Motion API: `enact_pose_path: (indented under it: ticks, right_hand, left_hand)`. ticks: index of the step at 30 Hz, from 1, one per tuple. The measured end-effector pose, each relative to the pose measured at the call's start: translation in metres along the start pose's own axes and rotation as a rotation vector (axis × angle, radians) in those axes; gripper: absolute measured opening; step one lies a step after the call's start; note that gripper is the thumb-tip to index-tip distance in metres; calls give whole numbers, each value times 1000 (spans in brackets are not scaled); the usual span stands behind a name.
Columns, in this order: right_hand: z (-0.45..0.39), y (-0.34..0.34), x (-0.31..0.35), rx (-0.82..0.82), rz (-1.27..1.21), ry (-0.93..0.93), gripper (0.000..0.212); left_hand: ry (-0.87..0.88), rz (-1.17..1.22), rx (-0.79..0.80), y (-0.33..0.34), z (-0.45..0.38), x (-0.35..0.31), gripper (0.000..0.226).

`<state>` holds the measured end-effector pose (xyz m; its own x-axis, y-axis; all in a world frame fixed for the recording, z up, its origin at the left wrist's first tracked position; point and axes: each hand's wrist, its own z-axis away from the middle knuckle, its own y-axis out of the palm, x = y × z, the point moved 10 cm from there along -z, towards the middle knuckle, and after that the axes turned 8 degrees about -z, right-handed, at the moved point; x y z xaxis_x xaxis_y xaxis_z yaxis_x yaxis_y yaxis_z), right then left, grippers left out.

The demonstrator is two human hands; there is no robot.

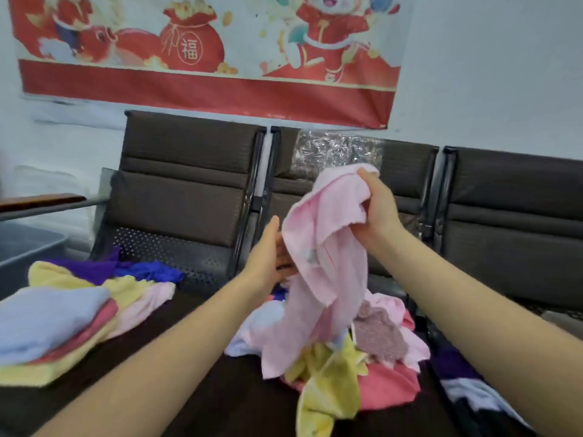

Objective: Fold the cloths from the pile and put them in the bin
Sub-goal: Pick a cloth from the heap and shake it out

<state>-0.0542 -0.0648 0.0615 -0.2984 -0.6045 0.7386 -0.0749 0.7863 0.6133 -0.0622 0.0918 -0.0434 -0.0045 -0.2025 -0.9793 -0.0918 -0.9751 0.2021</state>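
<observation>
Head view. The right hand (pixel 377 209) holds a pale pink cloth (pixel 318 272) raised above the pile of cloths (pixel 353 351); its grip is closed, fingers and thumb curled round the bunched upper edge of the cloth. The cloth hangs down crumpled from this grip, and its lower end reaches the top of the pile. The left hand (pixel 268 253) is beside the hanging cloth, on the side away from the right hand, with fingers straight and spread; whether the fingertips touch the fabric cannot be told, since the cloth covers them.

The pile lies on a dark counter (pixel 195 357) directly below the raised cloth and includes a yellow cloth (pixel 328 392), a coral-pink cloth (pixel 388 386), a mauve knitted cloth (pixel 378 335) and a white cloth (pixel 252 332).

Well apart from the pile, on the left-hand side of the counter, is a stack of folded cloths (pixel 47 329): light blue on top, coral and yellow beneath. Beyond that stack lie loose purple and blue cloths (pixel 126 269). A grey bin (pixel 28 244) stands past the stack at the frame edge.

Behind the pile stands a row of dark chairs (pixel 186 184); above them a red-and-white banner (pixel 205 58) hangs on the wall.
</observation>
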Motion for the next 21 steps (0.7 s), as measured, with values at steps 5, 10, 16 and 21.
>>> enact_pose_path:
  ticks: [5, 10, 16, 21]
  right_hand:
    - [70, -154, -38, -260, 187, 138, 26]
    - [110, -276, -66, -368, 481, 358, 39]
    - [115, -296, -57, -147, 1087, 487, 36]
    - [110, -292, -52, -3, 1342, 465, 40]
  left_hand:
    - [-270, -27, 89, 61, 27, 119, 40]
    - [-375, -161, 91, 79, 44, 168, 31]
    - [-431, -412, 68, 83, 44, 196, 20]
    - [-74, -714, 228, 95, 46, 197, 10]
